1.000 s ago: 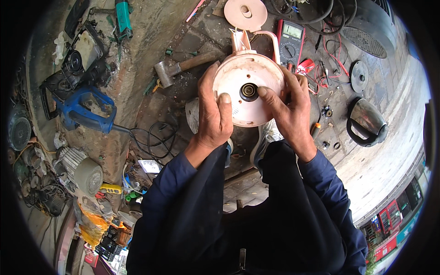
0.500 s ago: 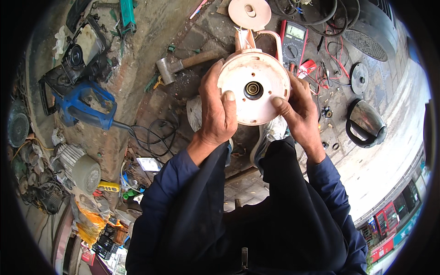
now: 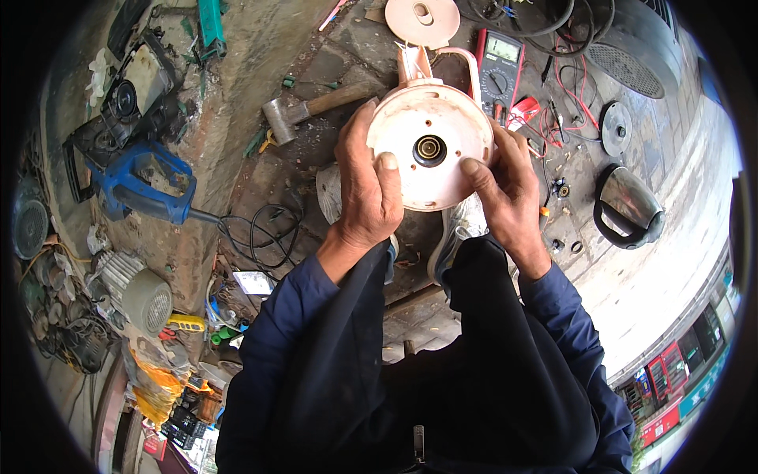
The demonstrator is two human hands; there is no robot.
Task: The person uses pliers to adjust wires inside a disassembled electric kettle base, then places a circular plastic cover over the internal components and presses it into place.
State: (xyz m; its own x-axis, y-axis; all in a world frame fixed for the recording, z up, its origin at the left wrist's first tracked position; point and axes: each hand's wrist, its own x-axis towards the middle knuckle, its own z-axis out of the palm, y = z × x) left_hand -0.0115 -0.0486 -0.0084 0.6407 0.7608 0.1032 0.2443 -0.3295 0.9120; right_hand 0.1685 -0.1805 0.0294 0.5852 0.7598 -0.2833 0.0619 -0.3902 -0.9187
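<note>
Between my two hands is a pink electric kettle (image 3: 431,183), its round bottom turned up toward me. A dark ring-shaped connector (image 3: 429,150) sits in the middle of that bottom, with small screw holes around it. My left hand (image 3: 367,186) grips the left rim, thumb lying on the bottom face. On the right rim is my right hand (image 3: 509,193), its thumb also pressed on the face and its fingers wrapped behind. The kettle's handle (image 3: 474,67) points away from me. Beyond it lies a pink round cover (image 3: 422,22) with an oval opening.
A red-framed multimeter (image 3: 499,75) with tangled leads lies behind my right hand. A hammer (image 3: 288,118) rests at the left. Farther right are a steel kettle (image 3: 629,205) and a grey disc (image 3: 616,130). A blue power tool (image 3: 150,186) and a motor (image 3: 142,292) lie far left.
The view has shifted slightly, so the kettle and both hands appear a little more to the left and higher. My grip on the kettle stays the same.
</note>
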